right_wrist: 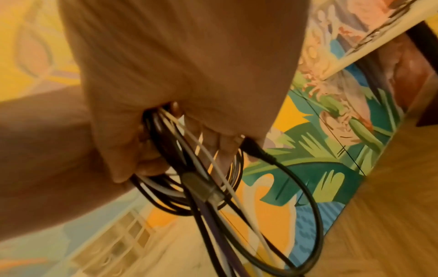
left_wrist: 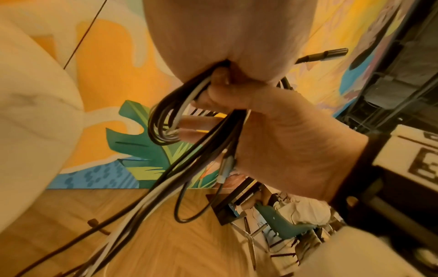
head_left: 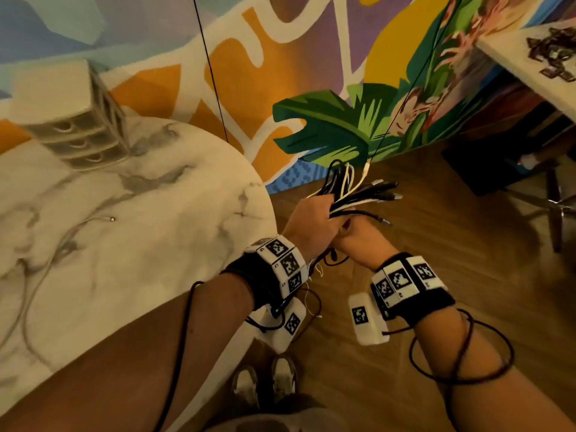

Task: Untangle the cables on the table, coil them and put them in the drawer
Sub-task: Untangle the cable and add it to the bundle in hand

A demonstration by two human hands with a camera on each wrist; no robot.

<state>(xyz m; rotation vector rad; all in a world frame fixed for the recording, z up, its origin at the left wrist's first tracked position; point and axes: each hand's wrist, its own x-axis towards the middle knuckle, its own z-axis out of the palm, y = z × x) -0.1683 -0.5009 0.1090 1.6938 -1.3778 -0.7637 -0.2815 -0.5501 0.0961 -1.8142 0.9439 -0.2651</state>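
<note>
Both hands hold one bundle of cables (head_left: 349, 191) off the counter's (head_left: 124, 244) right edge: left hand (head_left: 307, 224) fisted around it, right hand (head_left: 353, 241) gripping beneath. Keep loops even, tuck loose plugs in. A white cable (head_left: 62, 244) lies near the far-left drawers (head_left: 84, 141).

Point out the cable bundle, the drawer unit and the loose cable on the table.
cable bundle (head_left: 343, 188), head view, on the strands fanning out above the hands.
drawer unit (head_left: 78, 135), head view, on its middle drawer front.
loose cable (head_left: 111, 218), head view, on its metal plug lying on the marble table.
</note>
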